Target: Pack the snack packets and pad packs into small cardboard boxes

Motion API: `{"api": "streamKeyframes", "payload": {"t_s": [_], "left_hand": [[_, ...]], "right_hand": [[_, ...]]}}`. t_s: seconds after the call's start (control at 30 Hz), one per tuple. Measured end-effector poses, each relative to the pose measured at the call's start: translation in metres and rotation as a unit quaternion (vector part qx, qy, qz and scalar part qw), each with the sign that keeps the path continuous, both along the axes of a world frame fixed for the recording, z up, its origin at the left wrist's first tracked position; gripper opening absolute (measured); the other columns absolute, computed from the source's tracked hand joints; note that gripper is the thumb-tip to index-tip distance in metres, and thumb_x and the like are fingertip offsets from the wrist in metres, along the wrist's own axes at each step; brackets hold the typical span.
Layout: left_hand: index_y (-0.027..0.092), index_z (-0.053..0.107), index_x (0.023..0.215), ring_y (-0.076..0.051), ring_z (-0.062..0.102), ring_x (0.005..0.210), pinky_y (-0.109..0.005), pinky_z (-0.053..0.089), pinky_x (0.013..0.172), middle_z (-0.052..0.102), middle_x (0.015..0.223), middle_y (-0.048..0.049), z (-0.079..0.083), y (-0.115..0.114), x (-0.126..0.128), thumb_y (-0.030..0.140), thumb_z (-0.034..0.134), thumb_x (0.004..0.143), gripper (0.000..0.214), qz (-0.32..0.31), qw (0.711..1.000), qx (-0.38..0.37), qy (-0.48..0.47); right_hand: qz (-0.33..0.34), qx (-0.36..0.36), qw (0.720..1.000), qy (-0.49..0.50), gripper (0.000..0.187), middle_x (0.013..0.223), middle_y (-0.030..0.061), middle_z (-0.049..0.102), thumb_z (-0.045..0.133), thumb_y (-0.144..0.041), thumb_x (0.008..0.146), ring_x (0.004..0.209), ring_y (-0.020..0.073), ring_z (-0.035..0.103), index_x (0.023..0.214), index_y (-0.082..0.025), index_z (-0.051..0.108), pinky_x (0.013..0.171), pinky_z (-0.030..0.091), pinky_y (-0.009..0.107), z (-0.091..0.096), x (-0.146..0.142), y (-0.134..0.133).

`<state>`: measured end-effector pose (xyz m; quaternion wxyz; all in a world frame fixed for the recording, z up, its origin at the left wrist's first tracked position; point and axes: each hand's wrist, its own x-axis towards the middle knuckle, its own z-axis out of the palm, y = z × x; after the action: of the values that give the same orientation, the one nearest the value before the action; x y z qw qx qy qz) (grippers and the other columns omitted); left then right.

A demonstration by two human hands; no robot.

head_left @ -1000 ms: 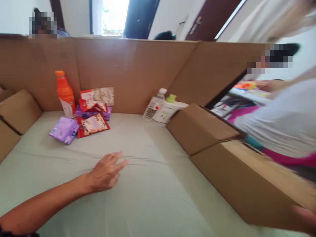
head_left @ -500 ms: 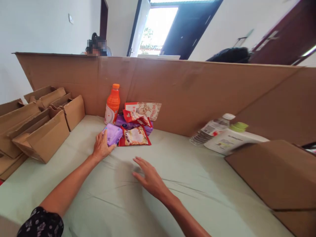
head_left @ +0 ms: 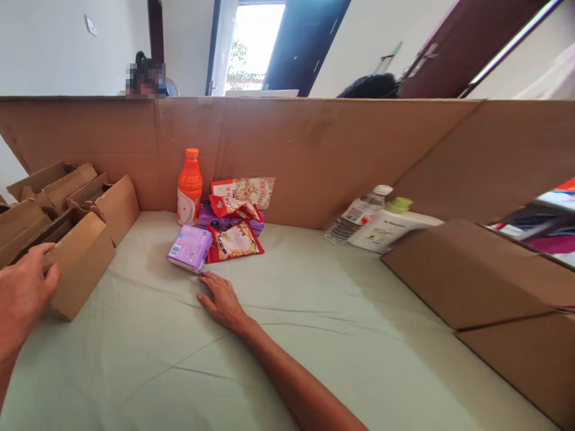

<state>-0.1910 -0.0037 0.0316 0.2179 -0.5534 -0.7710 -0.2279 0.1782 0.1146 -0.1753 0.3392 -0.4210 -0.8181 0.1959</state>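
Note:
My left hand [head_left: 24, 290] is closed on the near end of a small open cardboard box [head_left: 78, 263] at the left of the pale green sheet [head_left: 287, 347]. My right hand [head_left: 222, 299] lies flat and open on the sheet, its fingertips just short of a purple packet [head_left: 190, 247]. Beside that packet lies a red snack bag [head_left: 233, 239], with more red and purple packets stacked behind it. An orange drink bottle [head_left: 189, 187] stands upright against the cardboard wall [head_left: 314, 149].
More open cardboard boxes [head_left: 58, 191] are stacked at the left. A clear water bottle [head_left: 357, 214] and a white bottle with a green cap [head_left: 389, 226] lie at the right, beside closed boxes [head_left: 467, 272]. A person's head shows behind the wall.
My left hand has let go of the purple packet and moved left onto the small box. My right hand has slid forward toward the packet. The view has shifted slightly.

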Motion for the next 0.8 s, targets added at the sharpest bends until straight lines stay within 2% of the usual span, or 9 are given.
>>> {"api": "streamKeyframes", "payload": {"t_s": [0.07, 0.17, 0.27, 0.37, 0.43, 0.5, 0.6, 0.73, 0.8], "left_hand": [[0.025, 0.069, 0.111, -0.017, 0.066, 0.063, -0.03, 0.048, 0.059, 0.062, 0.067, 0.0076, 0.003, -0.007, 0.009, 0.051, 0.035, 0.09, 0.048, -0.029, 1.0, 0.001, 0.006], [0.024, 0.069, 0.104, -0.015, 0.07, 0.067, -0.022, 0.049, 0.053, 0.072, 0.078, 0.0064, 0.006, -0.029, 0.04, 0.049, 0.043, 0.093, 0.038, -0.181, 0.983, 0.01, 0.033], [0.023, 0.068, 0.106, -0.014, 0.074, 0.081, -0.02, 0.058, 0.072, 0.077, 0.093, 0.0027, 0.004, -0.055, 0.076, 0.038, 0.051, 0.098, 0.025, -0.346, 0.936, 0.047, 0.047], [0.024, 0.067, 0.112, -0.012, 0.074, 0.094, -0.018, 0.056, 0.093, 0.077, 0.099, 0.002, -0.001, -0.078, 0.104, 0.027, 0.055, 0.097, 0.019, -0.421, 0.906, 0.013, 0.04], [0.024, 0.066, 0.115, -0.013, 0.072, 0.103, -0.019, 0.055, 0.098, 0.077, 0.101, 0.0011, -0.001, -0.09, 0.118, 0.021, 0.057, 0.095, 0.022, -0.454, 0.89, -0.032, 0.022], [0.023, 0.065, 0.114, -0.013, 0.071, 0.107, -0.02, 0.055, 0.099, 0.076, 0.101, 0.0003, 0.001, -0.099, 0.128, 0.014, 0.056, 0.093, 0.024, -0.476, 0.877, -0.064, -0.01], [0.023, 0.064, 0.109, -0.011, 0.07, 0.108, -0.019, 0.055, 0.098, 0.075, 0.1, -0.0002, 0.007, -0.104, 0.137, 0.006, 0.05, 0.091, 0.028, -0.485, 0.869, -0.09, -0.043], [0.024, 0.063, 0.11, -0.01, 0.07, 0.106, -0.016, 0.055, 0.096, 0.074, 0.102, -0.0006, 0.006, -0.1, 0.136, 0.007, 0.05, 0.091, 0.028, -0.485, 0.865, -0.119, -0.05], [0.024, 0.064, 0.109, -0.01, 0.071, 0.105, -0.016, 0.055, 0.096, 0.074, 0.102, -0.0009, 0.0, -0.098, 0.132, 0.009, 0.052, 0.091, 0.025, -0.482, 0.868, -0.107, -0.056]], "right_hand": [[-0.016, 0.009, 1.0, 0.024, 0.039, 0.132, 0.0145, 0.069, 0.061, -0.027, 0.086, 0.126, 0.0278, 0.063, 0.124, -0.02, 0.069, 0.107, 0.049, 0.048, 0.003, 0.007, 0.003], [-0.055, 0.024, 0.997, 0.057, 0.039, 0.13, 0.0142, 0.07, 0.055, -0.029, 0.09, 0.122, 0.0262, 0.065, 0.127, -0.021, 0.065, 0.101, 0.053, 0.046, 0.018, 0.027, 0.012], [-0.078, 0.039, 0.994, 0.072, 0.049, 0.14, 0.0154, 0.063, 0.057, -0.034, 0.091, 0.13, 0.0284, 0.059, 0.138, -0.021, 0.057, 0.105, 0.05, 0.049, 0.051, 0.045, 0.032], [-0.076, 0.035, 0.995, 0.059, 0.061, 0.145, 0.0168, 0.059, 0.067, -0.039, 0.085, 0.135, 0.0316, 0.053, 0.141, -0.019, 0.055, 0.113, 0.041, 0.052, 0.089, 0.043, 0.062], [-0.07, 0.009, 0.997, 0.036, 0.064, 0.14, 0.0184, 0.062, 0.072, -0.04, 0.082, 0.131, 0.0341, 0.056, 0.139, -0.016, 0.057, 0.111, 0.042, 0.053, 0.105, 0.033, 0.079], [-0.058, -0.034, 0.998, 0.008, 0.063, 0.127, 0.0181, 0.069, 0.074, -0.04, 0.08, 0.118, 0.0343, 0.064, 0.136, -0.014, 0.06, 0.102, 0.049, 0.05, 0.108, 0.02, 0.088], [-0.037, -0.088, 0.995, -0.025, 0.065, 0.104, 0.0115, 0.076, 0.075, -0.032, 0.08, 0.097, 0.0292, 0.07, 0.14, -0.014, 0.057, 0.089, 0.053, 0.043, 0.096, 0.007, 0.087], [-0.023, -0.112, 0.993, -0.041, 0.066, 0.093, 0.0052, 0.075, 0.067, -0.02, 0.085, 0.091, 0.0245, 0.07, 0.148, -0.016, 0.047, 0.087, 0.053, 0.04, 0.082, 0.008, 0.077], [-0.004, -0.111, 0.993, -0.041, 0.063, 0.097, 0.0046, 0.076, 0.065, -0.018, 0.086, 0.093, 0.0228, 0.071, 0.147, -0.018, 0.048, 0.089, 0.053, 0.038, 0.082, 0.007, 0.074]]}}
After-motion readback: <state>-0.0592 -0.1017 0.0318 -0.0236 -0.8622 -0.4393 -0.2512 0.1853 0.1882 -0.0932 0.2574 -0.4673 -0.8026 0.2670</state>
